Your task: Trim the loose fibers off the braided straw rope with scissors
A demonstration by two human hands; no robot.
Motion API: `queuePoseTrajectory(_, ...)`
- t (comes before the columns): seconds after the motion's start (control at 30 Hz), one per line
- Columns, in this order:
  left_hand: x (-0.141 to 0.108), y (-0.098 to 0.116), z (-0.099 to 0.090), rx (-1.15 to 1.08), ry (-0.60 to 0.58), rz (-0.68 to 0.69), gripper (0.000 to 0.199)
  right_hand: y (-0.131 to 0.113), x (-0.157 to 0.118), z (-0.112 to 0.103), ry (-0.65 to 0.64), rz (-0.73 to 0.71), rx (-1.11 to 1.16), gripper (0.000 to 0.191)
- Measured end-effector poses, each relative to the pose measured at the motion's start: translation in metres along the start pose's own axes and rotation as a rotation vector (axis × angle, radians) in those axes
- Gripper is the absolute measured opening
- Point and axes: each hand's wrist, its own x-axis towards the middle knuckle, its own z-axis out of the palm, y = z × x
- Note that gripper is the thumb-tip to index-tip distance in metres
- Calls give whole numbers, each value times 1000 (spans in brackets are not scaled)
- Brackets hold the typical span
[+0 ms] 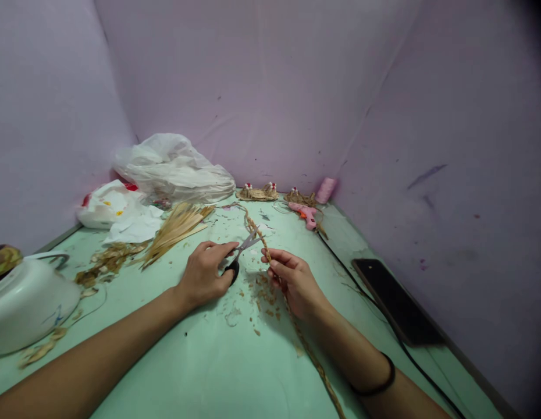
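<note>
My left hand (206, 272) is closed round the black handles of a pair of scissors (246, 243). Their blades are parted and reach up to the right, against a braided tan cord (307, 344). Pinched between the thumb and fingers of my right hand (292, 276) is that same cord. It runs from the back of the table, through my fingers, and down past the front edge of the view. Small brown clippings (267, 298) lie on the table beneath my hands.
A pale green table (200, 372) carries dry leaf strips (177, 230), a plastic bag (174, 169), a white pot (30, 305) and a phone (395, 299). Toward the back right are a pink glue gun (304, 213), a pink thread spool (326, 190) and a woven piece (257, 194). A black cable (375, 302) crosses the right side.
</note>
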Motion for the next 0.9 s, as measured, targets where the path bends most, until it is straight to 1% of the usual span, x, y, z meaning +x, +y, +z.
queuePoseTrajectory(0.1, 0, 0, 1, 40, 10, 25, 43, -2, 0, -1, 19, 17, 9, 21)
queuePoseTrajectory(0.27, 0, -1, 2, 52, 52, 74, 41, -6, 2, -4, -53, 166, 195, 19)
queuePoseTrajectory(0.37, 0, -1, 2, 42, 67, 111, 42, -6, 2, -5, -63, 216, 209, 21)
queuePoseTrajectory(0.47, -1, -1, 0, 20, 44, 174, 46, -7, 1, -6, -36, 198, 172, 21)
queuePoseTrajectory(0.6, -2, 0, -1, 26, -18, 203, 50, -10, 1, -4, 54, 140, 156, 26)
queuePoseTrajectory(0.67, -2, -1, 0, 29, -23, 207, 50, -11, 1, -3, 79, 124, 155, 30)
queuePoseTrajectory(0.8, -2, -2, 2, 32, -28, 221, 49, -9, 2, -3, 100, 108, 105, 27)
queuePoseTrajectory(0.9, -3, -3, 3, 34, -23, 238, 47, -5, 4, -4, 156, 40, 35, 27)
